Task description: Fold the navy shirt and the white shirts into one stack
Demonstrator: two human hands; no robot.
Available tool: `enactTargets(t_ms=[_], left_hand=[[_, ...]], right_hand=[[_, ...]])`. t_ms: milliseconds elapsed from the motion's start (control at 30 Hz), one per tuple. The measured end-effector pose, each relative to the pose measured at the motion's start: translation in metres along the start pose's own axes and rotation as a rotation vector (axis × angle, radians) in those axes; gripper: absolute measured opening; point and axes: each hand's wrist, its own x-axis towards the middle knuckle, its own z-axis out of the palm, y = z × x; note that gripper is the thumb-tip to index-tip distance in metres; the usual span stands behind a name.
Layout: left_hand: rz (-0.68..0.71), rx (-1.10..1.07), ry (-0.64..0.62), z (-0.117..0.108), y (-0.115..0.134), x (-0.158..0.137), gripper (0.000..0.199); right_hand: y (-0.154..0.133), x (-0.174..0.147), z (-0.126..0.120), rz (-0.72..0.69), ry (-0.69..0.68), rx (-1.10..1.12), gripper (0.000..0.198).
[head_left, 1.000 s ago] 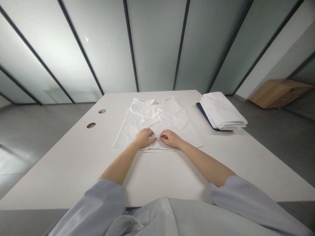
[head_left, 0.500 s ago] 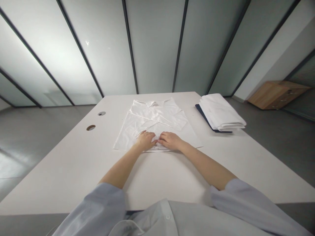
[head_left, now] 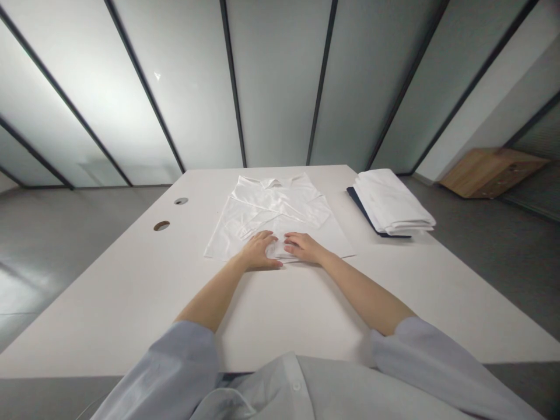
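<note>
A white shirt point(head_left: 280, 201) lies spread on the white table, its collar at the far side and its sleeves folded in across the front. Over the lower hem, left of the middle, rests my left hand point(head_left: 259, 251); its fingers reach onto the cloth and the thumb stretches apart toward the right. My right hand point(head_left: 305, 248) lies on the hem just right of the middle, fingers slightly bent and loosely apart. Neither hand grips the fabric. A narrow strip of the hem shows between the two hands, and the rest of it there is covered.
To the right, a stack of folded white cloth point(head_left: 389, 201) sits on a dark blue folded piece point(head_left: 365, 213) near the table's edge. Two round holes pierce the tabletop point(head_left: 131, 291) at the left. A wooden cabinet point(head_left: 490, 172) stands beyond on the floor.
My hands have parted a little, and my left thumb has spread away from its fingers. The shirt's near hem lies slightly farther from me and looks shorter.
</note>
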Motion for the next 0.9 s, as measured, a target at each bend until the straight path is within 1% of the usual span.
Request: enactTargets(t_ms=[133,267,367,500,633,700,800,833,900], left_hand=[[0.039,-0.019,0.004,0.003,0.003,0.003,0.064],[0.028,-0.001,0.007,0.002,0.003,0.007,0.043],[0.043,0.014,0.004,0.001,0.003,0.009,0.033],[0.064,0.047,0.007,0.001,0.003,0.01,0.024],[0.04,0.119,-0.032,-0.001,0.005,0.012,0.023],[0.025,0.135,-0.059,-0.002,0.006,0.013,0.026],[-0.01,0.138,-0.091,-0.005,0.007,0.013,0.033],[-0.024,0.133,-0.101,-0.005,0.007,0.014,0.035],[-0.05,0.121,-0.122,-0.006,0.007,0.014,0.04]], right_hand=[[0.007,0.003,0.001,0.087,0.111,0.195,0.036],[0.008,0.003,-0.001,0.176,0.146,0.254,0.036],[0.006,0.004,-0.002,0.171,0.147,0.237,0.032],[0.003,0.006,-0.004,0.108,0.102,0.161,0.025],[-0.002,0.004,-0.007,0.04,0.045,0.042,0.027],[-0.006,0.002,-0.008,0.034,0.006,-0.031,0.035],[-0.013,0.0,-0.011,0.036,-0.054,-0.132,0.054],[-0.016,-0.001,-0.012,0.038,-0.069,-0.159,0.056],[-0.021,-0.001,-0.014,0.04,-0.09,-0.211,0.049]])
